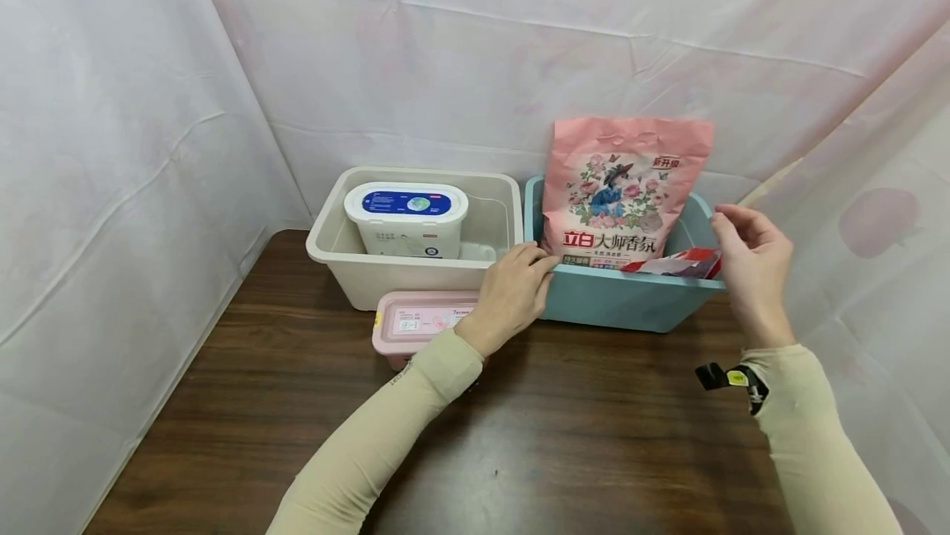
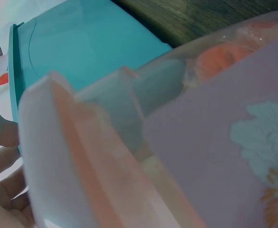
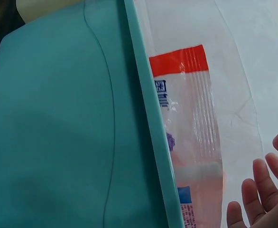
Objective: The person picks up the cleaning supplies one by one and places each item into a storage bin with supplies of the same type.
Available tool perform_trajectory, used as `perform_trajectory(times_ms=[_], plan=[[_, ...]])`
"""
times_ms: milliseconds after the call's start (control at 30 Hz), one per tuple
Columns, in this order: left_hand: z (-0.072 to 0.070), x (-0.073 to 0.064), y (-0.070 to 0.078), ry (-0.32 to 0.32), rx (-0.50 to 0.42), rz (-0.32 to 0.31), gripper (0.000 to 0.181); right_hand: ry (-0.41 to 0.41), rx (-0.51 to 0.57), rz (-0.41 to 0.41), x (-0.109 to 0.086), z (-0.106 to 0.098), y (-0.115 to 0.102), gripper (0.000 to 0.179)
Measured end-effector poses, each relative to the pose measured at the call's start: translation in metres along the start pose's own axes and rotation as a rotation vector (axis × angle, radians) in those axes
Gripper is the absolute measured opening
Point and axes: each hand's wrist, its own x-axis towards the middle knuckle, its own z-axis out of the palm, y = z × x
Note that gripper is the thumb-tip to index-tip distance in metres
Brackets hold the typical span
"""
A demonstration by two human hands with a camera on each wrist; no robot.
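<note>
In the head view, my left hand [image 1: 517,298] rests at the front left corner of a blue plastic bin [image 1: 616,300], its fingertips on the rim. My right hand [image 1: 753,259] is by the bin's right end, holding nothing; the right wrist view shows its fingers [image 3: 260,190] apart and relaxed beside the rim. A pink laundry detergent bag [image 1: 619,197] stands upright in the bin. Beside it, a clear packet with a red top edge [image 3: 186,118] lies in the bin; most of it is hidden behind the front wall.
Left of the blue bin stands a cream bin [image 1: 401,273] holding a white lidded tub [image 1: 408,234]. A pink lidded box [image 1: 423,325] sits in front of it, partly under my left forearm. Pale curtains [image 1: 475,57] hang around the brown table [image 1: 579,428].
</note>
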Motion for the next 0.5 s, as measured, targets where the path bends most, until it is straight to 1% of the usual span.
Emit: perform_trajectory(times_ms=[33,67,233,300,433,500], plan=[[0.000,0.000,0.000,-0.001,0.002,-0.001,0.029,0.002,0.002,-0.007,-0.002,0.000,0.000,0.022],[0.000,0.000,0.000,-0.002,0.003,-0.001,0.029,0.006,0.029,-0.010,-0.003,0.000,-0.001,0.021],[-0.001,-0.001,0.001,-0.002,0.005,0.001,0.029,0.048,0.219,0.007,-0.010,-0.002,-0.001,0.017],[-0.001,-0.001,0.002,-0.001,0.004,0.000,0.029,0.060,0.268,0.011,-0.012,-0.002,0.000,0.018],[-0.001,-0.001,0.001,0.001,0.003,-0.002,0.029,0.059,0.311,-0.006,-0.015,-0.002,0.001,0.019],[-0.001,-0.001,0.001,0.003,0.001,0.000,0.029,0.057,0.312,-0.027,-0.018,-0.001,0.002,0.018]])
